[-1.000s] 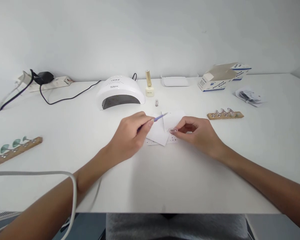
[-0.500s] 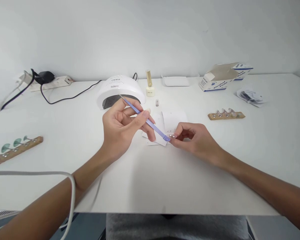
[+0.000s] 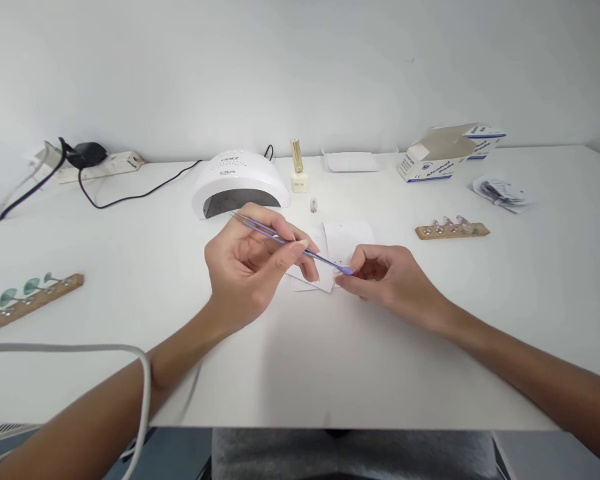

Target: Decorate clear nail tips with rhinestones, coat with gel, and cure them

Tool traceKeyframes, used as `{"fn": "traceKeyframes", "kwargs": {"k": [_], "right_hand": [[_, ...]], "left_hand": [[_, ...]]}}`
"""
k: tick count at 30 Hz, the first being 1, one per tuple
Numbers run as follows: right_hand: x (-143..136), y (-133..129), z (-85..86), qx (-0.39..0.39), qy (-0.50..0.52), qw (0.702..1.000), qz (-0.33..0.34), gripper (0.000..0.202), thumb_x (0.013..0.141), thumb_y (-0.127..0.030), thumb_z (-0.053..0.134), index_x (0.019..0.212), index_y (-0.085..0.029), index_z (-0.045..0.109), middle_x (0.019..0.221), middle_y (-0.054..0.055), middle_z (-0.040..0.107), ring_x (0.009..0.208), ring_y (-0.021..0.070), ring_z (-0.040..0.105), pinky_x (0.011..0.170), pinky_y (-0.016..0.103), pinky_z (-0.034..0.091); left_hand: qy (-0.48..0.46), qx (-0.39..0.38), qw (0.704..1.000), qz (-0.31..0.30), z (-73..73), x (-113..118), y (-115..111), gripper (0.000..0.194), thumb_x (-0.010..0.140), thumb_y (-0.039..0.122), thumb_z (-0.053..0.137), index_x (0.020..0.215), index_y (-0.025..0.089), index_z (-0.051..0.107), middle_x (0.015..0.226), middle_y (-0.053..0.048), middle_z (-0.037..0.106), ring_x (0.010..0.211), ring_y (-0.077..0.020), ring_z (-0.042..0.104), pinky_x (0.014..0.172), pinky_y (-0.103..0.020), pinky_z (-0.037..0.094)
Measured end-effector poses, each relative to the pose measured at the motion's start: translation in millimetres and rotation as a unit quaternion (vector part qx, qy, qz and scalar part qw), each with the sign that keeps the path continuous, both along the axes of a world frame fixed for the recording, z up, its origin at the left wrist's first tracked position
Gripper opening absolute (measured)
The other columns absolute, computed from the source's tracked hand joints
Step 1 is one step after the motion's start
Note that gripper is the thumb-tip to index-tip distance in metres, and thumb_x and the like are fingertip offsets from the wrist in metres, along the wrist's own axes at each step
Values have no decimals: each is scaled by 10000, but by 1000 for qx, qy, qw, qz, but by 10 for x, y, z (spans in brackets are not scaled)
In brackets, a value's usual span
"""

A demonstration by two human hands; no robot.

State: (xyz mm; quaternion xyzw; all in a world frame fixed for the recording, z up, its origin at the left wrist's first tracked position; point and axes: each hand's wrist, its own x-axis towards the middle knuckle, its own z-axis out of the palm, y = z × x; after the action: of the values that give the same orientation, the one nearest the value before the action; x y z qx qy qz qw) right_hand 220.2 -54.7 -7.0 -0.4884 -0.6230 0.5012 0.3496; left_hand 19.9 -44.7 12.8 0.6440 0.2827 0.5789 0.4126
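Note:
My left hand (image 3: 253, 267) pinches a pair of purple tweezers (image 3: 325, 260) between thumb and fingers. The pointed tips face up and left. The rounded flat end of the tweezers reaches the fingertips of my right hand (image 3: 393, 277). My right thumb and fingers are closed on a small shiny press-on nail, now mostly hidden behind the tweezers' end. White paper sheets (image 3: 349, 239) lie under and behind both hands, with a few tiny dark specks on one. A single decorated press-on nail (image 3: 313, 205) lies on the table beyond them.
At the back stand a white nail lamp (image 3: 240, 177), a gold-capped polish bottle (image 3: 300, 181) and an alcohol pad box (image 3: 427, 167). Wooden nail stands sit at right (image 3: 453, 231) and left (image 3: 33, 303). A white cable (image 3: 145, 373) crosses my left forearm.
The tweezers have turned in my left hand, so both prongs show. Their rounded end has moved slightly right and up, over the press-on nail. My right hand stays almost in place.

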Motion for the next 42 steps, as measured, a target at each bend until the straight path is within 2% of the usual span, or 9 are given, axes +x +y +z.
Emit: {"fn": "traceKeyframes", "kwargs": {"k": [4, 8, 16, 26, 34, 40, 42], "right_hand": [[15, 20, 5, -25, 18, 1000, 3, 259, 726, -278, 713, 603, -185, 504, 571, -42, 552, 489, 78, 482, 439, 212, 347], [21, 28, 19, -35, 17, 999, 4, 249, 714, -271, 725, 606, -188, 516, 567, -40, 573, 487, 85, 505, 446, 217, 371], [42, 44, 15, -38, 30, 999, 9, 237, 693, -263, 750, 614, -181, 542, 604, -26, 591, 501, 86, 518, 451, 214, 393], [18, 26, 28, -31, 36, 999, 7, 241, 687, -246, 749, 603, -183, 533, 574, -40, 553, 495, 82, 491, 436, 210, 359], [14, 17, 22, -18, 32, 999, 16, 265, 692, -303, 744, 602, -186, 524, 614, -24, 567, 529, 94, 497, 450, 224, 361], [41, 59, 14, -20, 17, 1000, 3, 272, 675, -340, 757, 616, -181, 544, 593, -16, 564, 507, 92, 488, 422, 217, 348], [40, 62, 16, -21, 14, 1000, 5, 257, 687, -328, 745, 620, -179, 546, 583, -19, 557, 499, 88, 483, 416, 214, 340]], "left_hand": [[-7, 28, 999, 17, -3, 15, -15, 114, 791, 125, 669, 819, 170, 568, 742, -14, 641, 560, -162, 672, 506, -328, 582], [-7, 24, 999, 27, -8, 23, -9, 99, 803, 84, 635, 823, 143, 558, 756, -17, 641, 563, -160, 672, 501, -339, 588], [-12, 20, 999, 28, -23, 2, 29, 103, 815, 116, 643, 836, 163, 553, 750, -19, 658, 542, -162, 670, 488, -331, 567], [-19, 16, 999, 27, -54, 1, 11, 135, 802, 187, 676, 840, 197, 546, 750, -6, 654, 562, -159, 674, 486, -313, 579], [-13, 48, 997, 53, -85, 39, 11, 101, 798, 121, 657, 831, 180, 581, 744, 4, 629, 576, -156, 678, 475, -308, 577], [-58, 45, 997, 36, -39, 34, 1, 99, 816, 70, 620, 850, 150, 572, 738, -14, 641, 641, -206, 701, 451, -342, 577], [-58, 45, 997, 24, -17, 35, -17, 107, 811, 69, 626, 849, 152, 570, 737, -8, 635, 620, -195, 695, 445, -336, 576]]}}
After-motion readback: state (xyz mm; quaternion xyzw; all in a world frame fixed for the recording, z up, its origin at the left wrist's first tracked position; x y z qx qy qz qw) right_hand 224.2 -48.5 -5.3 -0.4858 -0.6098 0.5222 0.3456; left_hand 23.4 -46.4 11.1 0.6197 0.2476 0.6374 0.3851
